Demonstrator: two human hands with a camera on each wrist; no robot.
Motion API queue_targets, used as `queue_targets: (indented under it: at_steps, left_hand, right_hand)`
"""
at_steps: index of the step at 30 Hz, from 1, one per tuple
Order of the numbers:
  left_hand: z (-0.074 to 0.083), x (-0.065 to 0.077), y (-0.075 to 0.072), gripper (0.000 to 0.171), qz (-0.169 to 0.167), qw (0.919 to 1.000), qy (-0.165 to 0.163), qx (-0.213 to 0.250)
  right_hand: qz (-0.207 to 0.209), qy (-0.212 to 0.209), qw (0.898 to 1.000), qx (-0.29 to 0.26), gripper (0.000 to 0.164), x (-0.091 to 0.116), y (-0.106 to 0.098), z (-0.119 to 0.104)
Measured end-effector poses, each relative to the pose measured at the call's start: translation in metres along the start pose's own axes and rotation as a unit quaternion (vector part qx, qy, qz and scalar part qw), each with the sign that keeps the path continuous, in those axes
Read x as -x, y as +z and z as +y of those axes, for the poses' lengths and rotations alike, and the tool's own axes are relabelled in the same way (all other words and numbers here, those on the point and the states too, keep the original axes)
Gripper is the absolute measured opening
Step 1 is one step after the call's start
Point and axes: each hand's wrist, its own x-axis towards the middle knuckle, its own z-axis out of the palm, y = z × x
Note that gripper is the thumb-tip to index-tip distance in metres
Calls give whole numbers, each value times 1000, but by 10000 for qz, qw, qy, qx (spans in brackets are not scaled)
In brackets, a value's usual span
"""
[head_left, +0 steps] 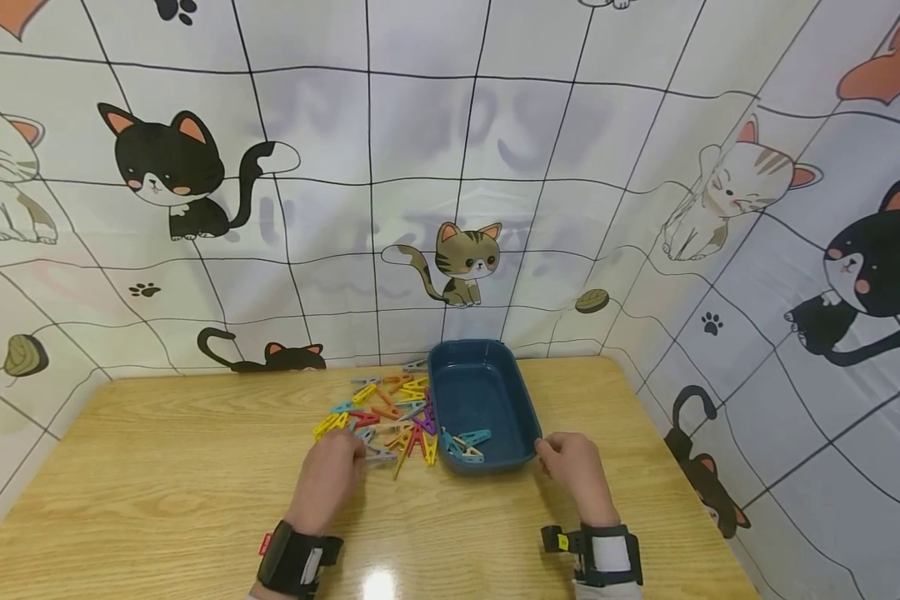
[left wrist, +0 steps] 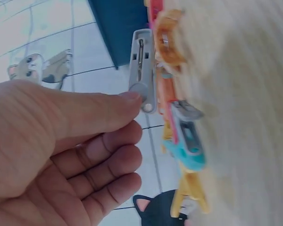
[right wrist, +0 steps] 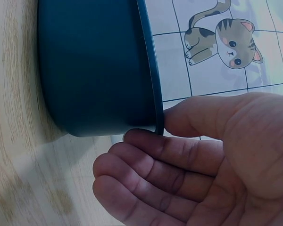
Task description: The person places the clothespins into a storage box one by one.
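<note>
My left hand (head_left: 328, 477) is at the near left edge of a loose pile of colored clothespins (head_left: 386, 410). In the left wrist view its thumb and index finger pinch the end of a grey clothespin (left wrist: 142, 70); the other fingers curl loosely below. My right hand (head_left: 576, 473) pinches the rim at the near right corner of a dark blue plastic bin (head_left: 480, 379). Thumb and index finger meet at that rim (right wrist: 156, 89) in the right wrist view. Inside the bin, several blue and pale clothespins (head_left: 465, 447) lie at the near end.
The pile sits against the bin's left side on a wooden table (head_left: 195, 467). Behind the table and on the right hangs a white gridded covering (head_left: 330, 208) printed with cats. A grey clothespin (head_left: 416, 366) lies behind the bin's far left corner.
</note>
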Motion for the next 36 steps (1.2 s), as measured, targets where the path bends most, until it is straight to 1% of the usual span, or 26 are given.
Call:
queue_targets:
  at_steps: [3,7,10,14,19,25,32,36]
  left_hand:
    - [7,-1,-4,20,163,9998,64,25]
    - [17,-1,-6,19,628,9973,374,36]
    - [26,-2,-4,13,958,9934,630,50]
    - [39,-5,0,11,1134,9900,837,87]
    - [57,-13,8,9,1164,9868,1107,199]
    - [74,-21,19,12,1046,9855,1320,200]
    - [89,-27,33,15,868,9837,1573,-45]
    - [94,-29,40,18,873,9798,1782,-240]
  right_hand:
    - [-1,33,10000,-29,27,0,0,0]
    - [6,90,9999,-59,27,0,0,0]
    - [-7,131,9999,-68,27,-1,0,-1]
    - [-25,154,9998,-94,26,-1,1,0]
    - [-28,177,9998,-95,27,-1,1,0]
    - [-1,158,9998,-75,27,-1,1,1]
    - [4,129,9999,-36,27,-2,2,2]
    - [29,113,9999,-53,27,-2,2,2]
